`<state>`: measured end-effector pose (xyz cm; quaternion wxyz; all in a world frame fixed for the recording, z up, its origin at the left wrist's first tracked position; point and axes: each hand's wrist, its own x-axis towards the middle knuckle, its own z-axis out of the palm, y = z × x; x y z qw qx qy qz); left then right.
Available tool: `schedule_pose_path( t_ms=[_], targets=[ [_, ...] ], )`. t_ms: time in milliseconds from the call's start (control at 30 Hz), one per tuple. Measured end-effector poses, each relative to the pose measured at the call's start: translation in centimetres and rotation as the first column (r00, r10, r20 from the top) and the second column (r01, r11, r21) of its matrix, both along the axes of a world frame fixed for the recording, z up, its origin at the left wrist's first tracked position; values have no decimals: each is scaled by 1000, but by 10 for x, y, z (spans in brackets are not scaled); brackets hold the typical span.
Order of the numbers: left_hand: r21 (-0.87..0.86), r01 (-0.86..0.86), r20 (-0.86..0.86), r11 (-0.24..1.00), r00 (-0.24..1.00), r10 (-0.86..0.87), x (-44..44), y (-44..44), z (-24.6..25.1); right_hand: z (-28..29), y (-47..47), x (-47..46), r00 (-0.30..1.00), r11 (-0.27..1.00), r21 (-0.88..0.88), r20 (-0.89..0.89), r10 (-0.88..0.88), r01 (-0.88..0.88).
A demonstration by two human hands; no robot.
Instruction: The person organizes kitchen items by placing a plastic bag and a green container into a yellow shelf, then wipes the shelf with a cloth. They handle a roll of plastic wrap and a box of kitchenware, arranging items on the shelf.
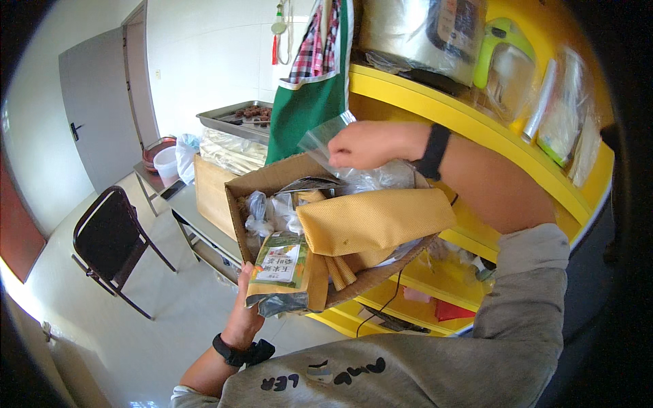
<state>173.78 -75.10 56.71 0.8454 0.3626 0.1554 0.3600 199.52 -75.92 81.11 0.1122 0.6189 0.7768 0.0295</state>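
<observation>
A cardboard box (pixel 285 171) is held tilted before me, full of packets. My left hand (pixel 247 303) supports its near left corner, next to a printed tea pouch (pixel 280 265) that overhangs the edge; most of those fingers are hidden. My right hand (pixel 359 145) pinches a clear zip-top plastic bag (pixel 319 140) over the box's far side. Across the box lies a yellow textured sheet (pixel 375 219), folded over, with thin yellow rolls (pixel 341 273) beneath. Small knotted plastic bags (pixel 270 211) fill the left end.
Yellow shelving (pixel 459 109) curves along the right, holding a wrapped appliance (pixel 418 41) and a green-handled device (pixel 502 48). A green apron (pixel 306 112) hangs behind the box. Further left are a metal tray (pixel 214 120) on stacked goods, a low table (pixel 206 214) and a black chair (pixel 109 239).
</observation>
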Motion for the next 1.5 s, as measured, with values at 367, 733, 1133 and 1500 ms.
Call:
schedule_pose_path(
  t_ms=[367,733,1133,1500],
  targets=[
    [-22,35,44,999,998,-34,2,4,-6,-56,37,16,938,879,-419,-148,-312,227],
    [-53,39,77,998,996,-34,-3,6,4,11,-135,44,687,836,308,-719,-108,454],
    [-48,89,280,995,957,-72,-118,24,-23,-172,-193,-3,532,810,218,-837,-133,545],
    [8,-499,275,866,834,478,-206,84,9,-154,-50,-118,200,878,326,-942,269,351]
  ],
)
